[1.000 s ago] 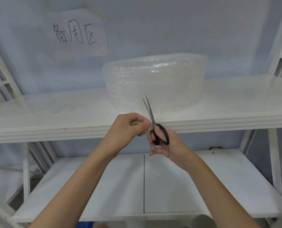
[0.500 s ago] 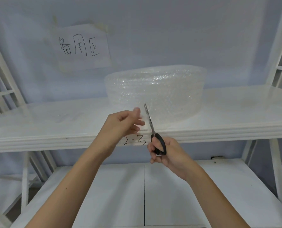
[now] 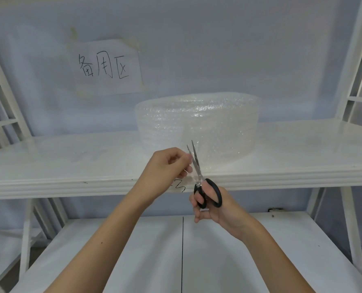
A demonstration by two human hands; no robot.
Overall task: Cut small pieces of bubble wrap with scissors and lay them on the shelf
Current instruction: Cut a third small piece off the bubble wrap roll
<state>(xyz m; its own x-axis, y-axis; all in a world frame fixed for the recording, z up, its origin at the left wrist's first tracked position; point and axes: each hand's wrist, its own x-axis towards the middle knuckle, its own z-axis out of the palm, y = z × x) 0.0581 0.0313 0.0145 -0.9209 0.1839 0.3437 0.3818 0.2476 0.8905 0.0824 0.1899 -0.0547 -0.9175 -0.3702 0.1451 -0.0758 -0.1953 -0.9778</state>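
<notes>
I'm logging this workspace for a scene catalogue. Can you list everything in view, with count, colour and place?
bubble wrap roll: one, clear, on upper shelf, centre
upper shelf: one, white, across the middle
lower shelf: one, white, below
paper sign: one, white with black handwriting, on the wall, upper left
scissors: one, black handles, blades slightly open, in right hand
left hand: pinching something clear beside the blades
right hand: gripping the scissors

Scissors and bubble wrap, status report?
Right hand gripping scissors, blades slightly open. Left hand pinching bubble wrap strip at blades. Shelf unobstructed.
</notes>
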